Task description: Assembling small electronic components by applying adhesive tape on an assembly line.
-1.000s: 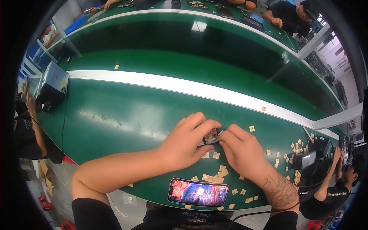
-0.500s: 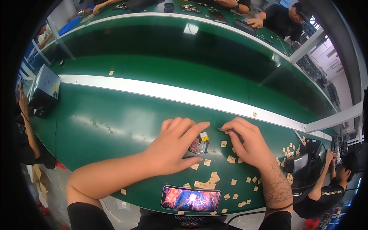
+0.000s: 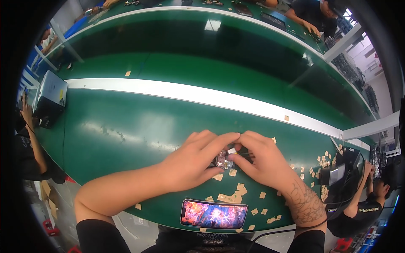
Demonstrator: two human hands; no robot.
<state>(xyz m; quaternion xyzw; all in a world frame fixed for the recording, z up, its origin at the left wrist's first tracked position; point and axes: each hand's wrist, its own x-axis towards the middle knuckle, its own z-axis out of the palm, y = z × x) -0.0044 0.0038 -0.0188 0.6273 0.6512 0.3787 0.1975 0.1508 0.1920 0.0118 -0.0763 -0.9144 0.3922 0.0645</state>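
Observation:
Between my two hands on the green table sits a small electronic device, its casing off and the circuit board bare. My left hand is curled about its left side, thumb at the lower edge and forefinger arched over the top. At the device's upper right is a small silver and yellow battery, partly covered by fingers. My right hand is closed at the battery, thumb lying across it and fingertips bent behind. Whatever those fingertips pinch is hidden. The forefingers of both hands meet above the device.
Tan paper squares lie scattered around my right forearm. A lit phone rests at the near edge. Black equipment with a cable stands on the right, a metal box far left. A white rail runs behind; co-workers sit around.
My right hand has moved left and down from beside the device onto the battery. The small thin piece it pinched is now out of sight. My left hand still surrounds the device.

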